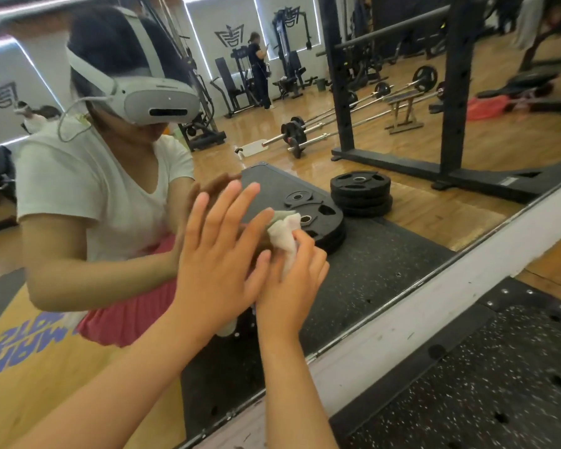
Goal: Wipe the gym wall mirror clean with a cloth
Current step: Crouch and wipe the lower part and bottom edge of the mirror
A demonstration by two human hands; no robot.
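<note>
The wall mirror (402, 150) fills most of the head view and reflects the gym and a person in a white shirt. My left hand (221, 254) is spread with straight fingers, its fingertips at the glass. Right beside it, my right hand (292, 280) grips a crumpled white cloth (285, 234) and holds it against the mirror low down, near the frame. The cloth's lower part is hidden behind my hands.
The mirror's pale lower frame (434, 306) runs diagonally below my hands. A black speckled rubber mat (483, 384) lies on the floor at the lower right. Reflected in the glass are stacked weight plates (360, 192), barbells, a black rack (454, 92) and another person far off.
</note>
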